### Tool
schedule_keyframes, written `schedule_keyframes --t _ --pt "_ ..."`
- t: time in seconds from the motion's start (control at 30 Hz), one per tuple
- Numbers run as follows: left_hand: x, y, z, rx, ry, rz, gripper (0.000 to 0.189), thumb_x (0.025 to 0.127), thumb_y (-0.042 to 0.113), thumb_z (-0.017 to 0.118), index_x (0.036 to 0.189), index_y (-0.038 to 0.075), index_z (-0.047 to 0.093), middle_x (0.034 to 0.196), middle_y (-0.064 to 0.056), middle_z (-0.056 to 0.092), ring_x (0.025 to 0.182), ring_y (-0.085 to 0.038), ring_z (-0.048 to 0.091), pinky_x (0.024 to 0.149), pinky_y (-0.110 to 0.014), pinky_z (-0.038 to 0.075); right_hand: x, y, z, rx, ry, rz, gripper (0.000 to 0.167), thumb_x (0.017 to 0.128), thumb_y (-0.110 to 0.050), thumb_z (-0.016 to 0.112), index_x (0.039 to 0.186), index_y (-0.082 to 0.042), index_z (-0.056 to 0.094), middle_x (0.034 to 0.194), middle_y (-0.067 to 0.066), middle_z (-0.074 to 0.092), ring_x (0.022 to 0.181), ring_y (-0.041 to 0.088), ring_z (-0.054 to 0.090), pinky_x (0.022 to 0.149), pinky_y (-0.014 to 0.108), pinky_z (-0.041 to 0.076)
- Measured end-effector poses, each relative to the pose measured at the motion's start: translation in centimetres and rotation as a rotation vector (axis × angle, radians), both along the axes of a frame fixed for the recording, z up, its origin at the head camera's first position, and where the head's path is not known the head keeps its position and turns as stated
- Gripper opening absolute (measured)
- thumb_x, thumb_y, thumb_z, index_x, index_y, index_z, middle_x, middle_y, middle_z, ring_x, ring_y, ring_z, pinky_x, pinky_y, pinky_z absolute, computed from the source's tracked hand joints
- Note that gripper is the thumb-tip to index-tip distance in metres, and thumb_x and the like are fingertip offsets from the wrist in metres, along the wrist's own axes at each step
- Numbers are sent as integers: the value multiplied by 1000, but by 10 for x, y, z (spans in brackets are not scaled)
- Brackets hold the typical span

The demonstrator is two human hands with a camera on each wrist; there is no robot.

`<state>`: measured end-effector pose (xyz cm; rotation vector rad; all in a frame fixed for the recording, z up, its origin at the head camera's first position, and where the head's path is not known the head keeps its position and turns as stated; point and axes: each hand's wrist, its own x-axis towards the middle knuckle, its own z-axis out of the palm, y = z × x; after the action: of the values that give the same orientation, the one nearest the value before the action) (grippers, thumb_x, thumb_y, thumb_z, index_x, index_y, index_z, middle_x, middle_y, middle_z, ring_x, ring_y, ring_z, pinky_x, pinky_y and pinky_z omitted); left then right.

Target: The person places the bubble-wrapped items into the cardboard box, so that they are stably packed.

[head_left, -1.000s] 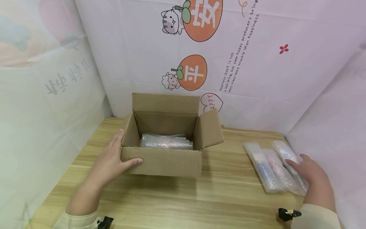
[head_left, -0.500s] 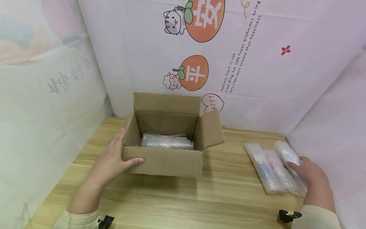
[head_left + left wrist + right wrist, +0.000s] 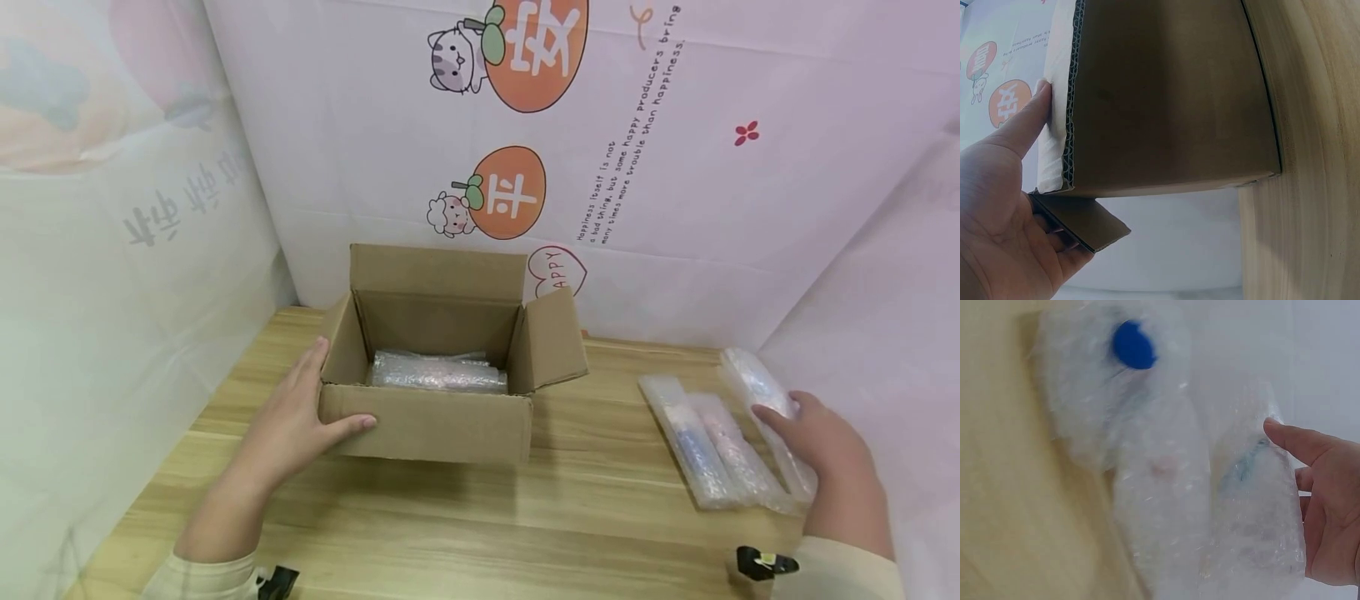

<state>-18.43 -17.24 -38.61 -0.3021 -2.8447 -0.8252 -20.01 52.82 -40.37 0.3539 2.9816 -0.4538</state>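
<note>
My left hand (image 3: 288,421) holds the near left corner of an open cardboard box (image 3: 427,429). Its thumb lies along the front flap, and in the left wrist view the fingers curl behind the side flap (image 3: 1088,224). Inside the box lie bubble-wrapped packages (image 3: 438,372). At the right, my right hand (image 3: 828,437) grips the outermost bubble-wrapped package (image 3: 761,387), thumb on top and fingers on its far side. Two more wrapped packages lie beside it, one with a blue part (image 3: 693,446) and one pinkish (image 3: 731,442). What is inside the wrap is unclear.
Wood-grain table (image 3: 585,517) lies under everything. A printed white sheet (image 3: 660,275) stands behind the box, with pale sheets along the left and right sides. The box's right flap (image 3: 557,337) sticks outward over the table.
My right hand has taken hold of the outermost wrapped package and shifted it slightly away from me, apart from the other two. The left hand and box stay put.
</note>
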Motion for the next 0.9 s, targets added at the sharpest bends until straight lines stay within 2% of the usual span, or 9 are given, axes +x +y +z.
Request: schedule_keyframes --t 0.43,0.6,0.9 --pt "-1 -1 -1 1 -1 4 126 72 78 64 159 16 -3 166 -9 6 148 -43 16 114 -66 23 -1 -38 39 14 80 64 98 95 -66 40 147 15 19 131 47 39 102 59 51 73 68 46" --pt "0 -1 -2 -2 0 6 126 72 78 64 159 16 -2 166 -9 5 148 -43 17 114 -66 23 -2 -55 55 49 120 100 94 96 -64 42 147 13 21 131 47 40 103 59 51 73 67 46" --pt "0 -1 -1 -5 1 4 126 72 78 64 159 15 -3 166 -9 5 148 -43 17 114 -66 22 -4 -92 85 66 137 155 92 96 -65 42 149 8 24 136 44 39 111 61 46 77 70 43"
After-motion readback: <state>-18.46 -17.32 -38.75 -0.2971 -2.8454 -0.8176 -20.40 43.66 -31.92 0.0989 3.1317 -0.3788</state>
